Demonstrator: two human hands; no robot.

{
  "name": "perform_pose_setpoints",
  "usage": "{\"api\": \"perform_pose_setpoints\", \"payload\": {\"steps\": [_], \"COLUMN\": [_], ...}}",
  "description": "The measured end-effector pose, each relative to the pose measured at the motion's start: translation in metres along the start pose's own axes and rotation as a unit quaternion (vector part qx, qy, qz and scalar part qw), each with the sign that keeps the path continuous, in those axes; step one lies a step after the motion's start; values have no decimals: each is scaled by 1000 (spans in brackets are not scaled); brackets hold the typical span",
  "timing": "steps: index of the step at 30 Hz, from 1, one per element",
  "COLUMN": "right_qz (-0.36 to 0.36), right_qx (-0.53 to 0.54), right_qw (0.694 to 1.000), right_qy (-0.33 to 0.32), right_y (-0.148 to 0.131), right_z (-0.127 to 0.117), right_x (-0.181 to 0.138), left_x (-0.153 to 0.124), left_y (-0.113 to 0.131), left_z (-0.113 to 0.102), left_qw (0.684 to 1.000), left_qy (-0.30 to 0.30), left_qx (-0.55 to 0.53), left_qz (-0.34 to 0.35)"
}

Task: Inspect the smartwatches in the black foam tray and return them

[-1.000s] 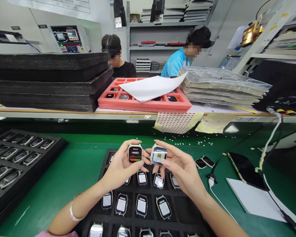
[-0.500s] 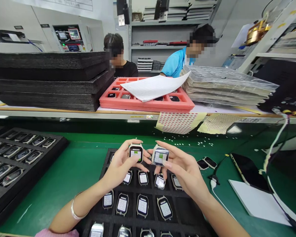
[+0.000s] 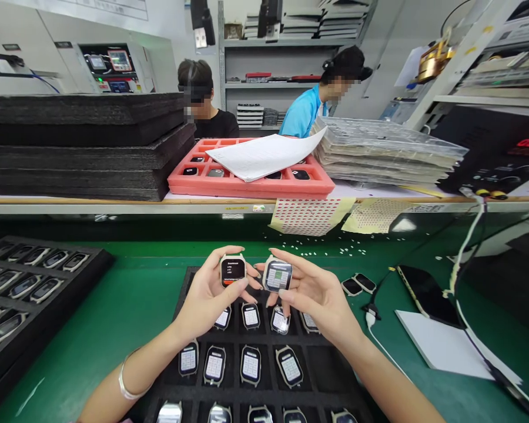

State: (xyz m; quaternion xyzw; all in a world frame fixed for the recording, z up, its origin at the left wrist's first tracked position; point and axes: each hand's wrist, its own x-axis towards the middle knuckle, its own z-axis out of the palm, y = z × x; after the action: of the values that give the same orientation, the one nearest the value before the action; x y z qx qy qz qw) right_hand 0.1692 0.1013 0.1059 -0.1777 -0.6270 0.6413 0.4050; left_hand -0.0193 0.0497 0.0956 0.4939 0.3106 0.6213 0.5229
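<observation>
My left hand (image 3: 207, 289) grips a strapless smartwatch (image 3: 233, 271) whose dark screen shows white text lines and a red-orange bar at the bottom; the thumb lies at its lower right corner. Close beside it, my right hand (image 3: 316, 291) holds a second smartwatch (image 3: 277, 275), its screen showing a white grid with a green patch. Both watches are upright, facing me. Below the hands is a black foam tray (image 3: 330, 367) with rows of similar watches, such as one lit watch (image 3: 251, 365), lying in its pockets. The forearms cover parts of the tray.
Another black tray of watches (image 3: 39, 311) stands at left. At right are two loose watch faces (image 3: 358, 284), a phone (image 3: 427, 294), a white pad (image 3: 443, 343) and cables. On the shelf sit black foam stacks (image 3: 79, 147) and a red tray (image 3: 251, 187). Two people are behind.
The left watch's screen has switched from a white grid with green to dark with text and a red-orange bar. My view has shifted slightly right; both hands keep their watches.
</observation>
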Motion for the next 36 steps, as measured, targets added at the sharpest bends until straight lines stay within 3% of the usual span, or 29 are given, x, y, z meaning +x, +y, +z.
{"api": "perform_pose_setpoints", "payload": {"steps": [10,16,24,31,36], "right_qz": [2,10,0,5,16], "right_qx": [-30,-8,19,-37,-7], "right_qw": [997,1000,1000,998,1000], "right_qy": [67,5,-7,57,4], "right_y": [3,2,1,4,1], "right_z": [1,2,3,3,0], "right_x": [2,2,-2,1,0], "left_x": [-2,-3,-3,-3,0], "left_y": [0,2,-1,0,0], "left_z": [-2,0,-5,-3,0], "left_qw": [999,999,1000,1000,999], "left_qy": [-27,-16,0,-8,20], "left_qx": [-33,-31,-25,-19,6], "left_qz": [-5,-4,-14,-17,-32]}}
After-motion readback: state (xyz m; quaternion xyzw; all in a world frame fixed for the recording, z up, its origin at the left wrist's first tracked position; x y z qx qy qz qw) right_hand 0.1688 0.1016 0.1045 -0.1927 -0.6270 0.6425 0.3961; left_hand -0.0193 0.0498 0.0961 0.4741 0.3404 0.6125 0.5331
